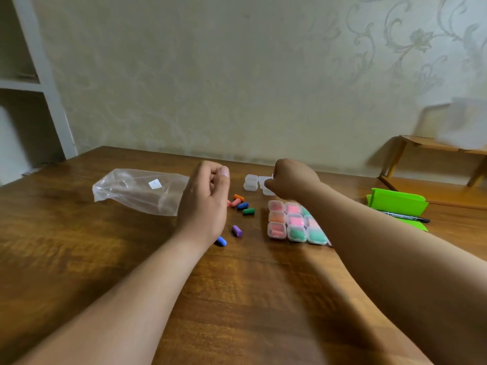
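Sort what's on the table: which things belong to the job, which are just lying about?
In the job: loose earplugs, empty clear cases, filled cases, right hand.
Lying about: plastic bag, green paper, marker.

The single view comes from a wide-angle camera worn on the head. It faces forward and down across the wooden table [79, 259] toward the wallpapered wall [210, 75]. Both forearms enter from the bottom edge. The left hand [204, 201] and the right hand [292, 180], which is at a small clear case [267, 192], lie near frame centre at arm's reach. Lens distortion tilts the white shelf unit [39, 75] at the left edge.
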Tool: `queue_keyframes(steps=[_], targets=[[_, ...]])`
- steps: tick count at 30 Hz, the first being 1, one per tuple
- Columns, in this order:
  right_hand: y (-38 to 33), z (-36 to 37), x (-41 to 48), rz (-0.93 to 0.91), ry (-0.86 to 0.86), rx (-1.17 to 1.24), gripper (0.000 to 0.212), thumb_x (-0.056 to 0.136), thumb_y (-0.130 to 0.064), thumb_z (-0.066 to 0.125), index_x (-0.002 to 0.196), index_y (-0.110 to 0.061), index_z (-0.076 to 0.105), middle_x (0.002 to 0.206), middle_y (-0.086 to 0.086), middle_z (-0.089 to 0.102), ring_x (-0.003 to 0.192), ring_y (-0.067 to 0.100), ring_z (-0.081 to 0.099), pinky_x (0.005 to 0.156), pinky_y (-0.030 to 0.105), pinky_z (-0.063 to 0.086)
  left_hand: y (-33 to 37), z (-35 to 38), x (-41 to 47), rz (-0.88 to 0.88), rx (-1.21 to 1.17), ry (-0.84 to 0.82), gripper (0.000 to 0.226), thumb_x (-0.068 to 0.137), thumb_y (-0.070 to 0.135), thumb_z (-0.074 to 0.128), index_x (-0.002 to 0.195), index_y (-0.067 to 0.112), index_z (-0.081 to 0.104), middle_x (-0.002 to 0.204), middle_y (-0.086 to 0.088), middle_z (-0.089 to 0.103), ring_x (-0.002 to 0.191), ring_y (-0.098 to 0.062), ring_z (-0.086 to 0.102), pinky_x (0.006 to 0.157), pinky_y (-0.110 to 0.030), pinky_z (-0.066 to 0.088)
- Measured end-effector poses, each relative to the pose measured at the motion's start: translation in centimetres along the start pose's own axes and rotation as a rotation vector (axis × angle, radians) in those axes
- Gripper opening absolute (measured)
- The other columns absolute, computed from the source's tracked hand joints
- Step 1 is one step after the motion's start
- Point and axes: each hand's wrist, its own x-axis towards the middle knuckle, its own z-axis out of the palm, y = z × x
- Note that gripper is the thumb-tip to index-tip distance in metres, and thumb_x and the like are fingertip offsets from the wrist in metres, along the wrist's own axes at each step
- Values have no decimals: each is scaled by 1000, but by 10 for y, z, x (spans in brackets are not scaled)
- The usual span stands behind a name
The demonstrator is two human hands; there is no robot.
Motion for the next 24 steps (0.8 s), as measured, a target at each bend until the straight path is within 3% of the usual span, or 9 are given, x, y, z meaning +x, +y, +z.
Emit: queue_keyframes(steps=[5,9,11,15,17,19,21,24], targets=[[-17,11,9,76,-50,-54,35,92,-50,71,80,-22,55,83,0,64,71,16,58,55,29,41,-4,1,1,-1,-39,-1,26,112,47,40,111,28,58,94,8,58,82,-7,56,68,-26,43],[-24,13,2,86,-79,-72,25,93,-40,72,101,-17,66,85,0,64,72,17,59,55,29,41,-1,1,0,5,-56,5,23,111,45,44,109,28,59,97,7,60,83,-6,57,66,-20,44],[-26,9,-4,81,-72,-38,30,94,-38,71,112,-16,63,88,0,63,73,16,58,55,29,41,1,1,-1,6,-53,-7,19,111,43,46,111,28,58,100,9,61,90,-7,60,72,-25,51],[-28,-16,-32,-28,-21,424,34,100,-36,64,133,-26,62,111,-1,68,86,14,65,66,31,53,5,1,-2,-43,-50,-37,13,110,36,55,120,29,57,104,15,61,100,-8,62,82,-30,57],[-28,-28,-62,-105,-12,714,27,103,-38,62,128,-29,66,114,-5,72,89,13,70,71,32,57,8,0,-2,-76,-60,-75,11,110,34,56,119,29,60,105,14,62,100,-7,63,77,-19,52],[-26,-32,-91,-150,19,886,20,102,-41,64,120,-32,68,102,-8,75,84,10,73,72,34,59,11,-1,-2,-108,-105,-144,13,111,35,55,117,27,63,106,10,65,99,-6,63,67,-9,48],[-27,-27,-110,-179,76,934,19,100,-42,67,117,-33,67,94,-7,75,83,9,73,73,36,61,12,-1,-2,-143,-210,-214,19,111,40,52,111,26,66,102,3,71,96,-12,69,66,-16,52],[-29,-15,-122,-265,169,838,33,95,-44,75,123,-31,65,102,-12,71,92,3,68,76,20,56,13,-2,-3,-207,-392,-289,30,112,44,52,106,20,70,92,-2,77,89,-23,75,75,-36,54]])
